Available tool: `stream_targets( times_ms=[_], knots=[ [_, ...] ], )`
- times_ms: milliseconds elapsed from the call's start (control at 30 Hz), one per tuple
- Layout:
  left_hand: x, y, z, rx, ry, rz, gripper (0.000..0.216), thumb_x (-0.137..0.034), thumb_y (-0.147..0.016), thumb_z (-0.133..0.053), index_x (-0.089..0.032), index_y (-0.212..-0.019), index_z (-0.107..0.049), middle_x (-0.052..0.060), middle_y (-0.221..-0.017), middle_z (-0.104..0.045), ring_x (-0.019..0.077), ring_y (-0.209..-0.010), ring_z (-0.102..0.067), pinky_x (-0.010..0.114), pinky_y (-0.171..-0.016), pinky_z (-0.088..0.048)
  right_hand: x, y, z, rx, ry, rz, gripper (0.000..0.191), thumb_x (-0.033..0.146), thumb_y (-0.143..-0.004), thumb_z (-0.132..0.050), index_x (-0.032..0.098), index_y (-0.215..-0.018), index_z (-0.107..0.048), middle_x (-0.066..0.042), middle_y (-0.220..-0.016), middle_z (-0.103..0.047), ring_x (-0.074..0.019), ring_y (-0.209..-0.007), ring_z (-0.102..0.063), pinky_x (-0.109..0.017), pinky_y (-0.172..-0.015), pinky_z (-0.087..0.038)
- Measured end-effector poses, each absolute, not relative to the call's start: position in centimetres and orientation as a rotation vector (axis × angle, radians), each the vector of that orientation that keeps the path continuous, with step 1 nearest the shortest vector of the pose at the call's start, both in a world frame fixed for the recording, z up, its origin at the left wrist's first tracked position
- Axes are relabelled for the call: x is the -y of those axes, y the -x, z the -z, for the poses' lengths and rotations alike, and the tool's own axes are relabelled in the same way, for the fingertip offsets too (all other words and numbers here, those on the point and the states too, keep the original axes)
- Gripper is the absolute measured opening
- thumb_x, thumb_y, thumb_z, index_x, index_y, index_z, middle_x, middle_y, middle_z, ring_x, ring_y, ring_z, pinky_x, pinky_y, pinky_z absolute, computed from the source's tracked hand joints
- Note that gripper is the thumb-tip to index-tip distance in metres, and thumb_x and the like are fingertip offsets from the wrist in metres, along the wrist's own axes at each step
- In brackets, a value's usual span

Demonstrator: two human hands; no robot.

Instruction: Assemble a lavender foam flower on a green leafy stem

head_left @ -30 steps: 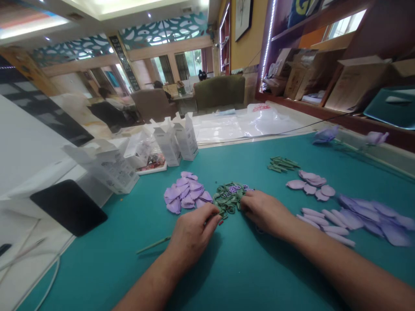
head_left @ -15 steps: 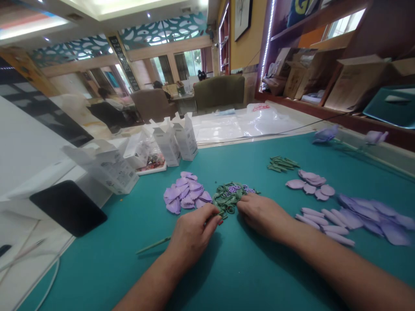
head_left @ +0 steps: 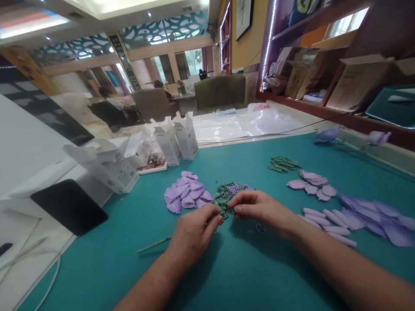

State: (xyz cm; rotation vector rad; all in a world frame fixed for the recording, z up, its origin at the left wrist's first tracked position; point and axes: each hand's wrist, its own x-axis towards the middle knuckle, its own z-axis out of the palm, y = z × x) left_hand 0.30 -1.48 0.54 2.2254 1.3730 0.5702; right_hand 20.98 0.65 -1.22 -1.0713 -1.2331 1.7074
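My left hand (head_left: 196, 231) is closed around a thin green stem (head_left: 154, 245), whose end sticks out to the left of the wrist. Its fingertips are at the near edge of a heap of small green pieces (head_left: 223, 196), mixed with purple openwork rings (head_left: 234, 188). My right hand (head_left: 259, 209) pinches at the right side of this heap; what lies between its fingertips is too small to make out. Under the right palm, on the mat, lies one purple ring (head_left: 260, 228). Left of the heap is a pile of lilac petals (head_left: 187, 192).
Green sticks (head_left: 283, 164), pale pink petals (head_left: 311, 190), pale rolled pieces (head_left: 330, 220) and large purple petals (head_left: 378, 218) lie to the right on the green mat (head_left: 129, 285). A dark tablet-like slab (head_left: 69, 207) and white boxes (head_left: 186, 138) stand left. People sit far behind.
My right hand has shifted left along the heap toward my left hand, fingers now pinched. A purple ring shows on the mat beneath it. My left hand has barely moved.
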Motion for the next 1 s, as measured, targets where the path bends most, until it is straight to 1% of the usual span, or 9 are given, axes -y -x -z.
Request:
stream_targets(
  times_ms=[233, 467, 600, 767, 1000],
  knots=[
    [1.4, -0.3, -0.4, -1.359, -2.191, -0.592, 0.018, -0.03, -0.09, -0.047, -0.021, -0.088, -0.063, -0.001, -0.07, -0.064, 0.014, -0.063, -0.055, 0.025, -0.061, -0.036, -0.6, -20.6, 1.5, 1.134, 1.032, -1.734, 0.032, 0.035, -0.057, -0.086, 0.016, -0.078, -0.072, 0.0, -0.064, -0.07, -0.0131, -0.063, -0.065, -0.028, -0.066, -0.051],
    [1.3, -0.4, -0.5, -1.323, -2.131, -0.603, 0.021, -0.033, -0.089, -0.047, -0.02, -0.087, -0.063, -0.001, -0.068, -0.061, 0.0136, -0.063, -0.052, 0.025, -0.06, -0.035, -0.3, -20.3, 1.2, 1.161, 1.068, -1.731, 0.035, 0.039, -0.057, -0.085, 0.015, -0.077, -0.069, -0.001, -0.062, -0.069, -0.0135, -0.061, -0.065, -0.028, -0.064, -0.051],
    [1.4, -0.4, -0.7, -1.32, -2.103, -0.605, 0.021, -0.033, -0.088, -0.047, -0.02, -0.086, -0.063, -0.001, -0.067, -0.059, 0.0135, -0.061, -0.051, 0.025, -0.059, -0.035, 0.0, -20.0, 1.0, 1.136, 1.086, -1.74, 0.035, 0.041, -0.06, -0.083, 0.015, -0.075, -0.065, 0.0, -0.06, -0.068, -0.0118, -0.057, -0.063, -0.026, -0.06, -0.05],
    [1.4, -0.5, -0.7, -1.317, -2.066, -0.591, 0.02, -0.033, -0.087, -0.047, -0.019, -0.086, -0.062, -0.002, -0.064, -0.057, 0.0135, -0.061, -0.05, 0.025, -0.059, -0.035, 0.2, -19.6, 0.9, 1.024, 1.053, -1.793, 0.033, 0.037, -0.061, -0.083, 0.016, -0.072, -0.06, 0.0, -0.063, -0.069, -0.0112, -0.054, -0.063, -0.024, -0.054, -0.048],
    [1.3, -0.5, -0.7, -1.319, -2.057, -0.589, 0.02, -0.033, -0.087, -0.047, -0.019, -0.085, -0.062, -0.002, -0.065, -0.057, 0.0137, -0.062, -0.05, 0.025, -0.059, -0.035, 0.3, -19.5, 0.7, 1.024, 1.063, -1.784, 0.028, 0.034, -0.064, -0.079, 0.017, -0.071, -0.058, 0.0, -0.065, -0.069, -0.0117, -0.058, -0.065, -0.024, -0.056, -0.049]
  ],
)
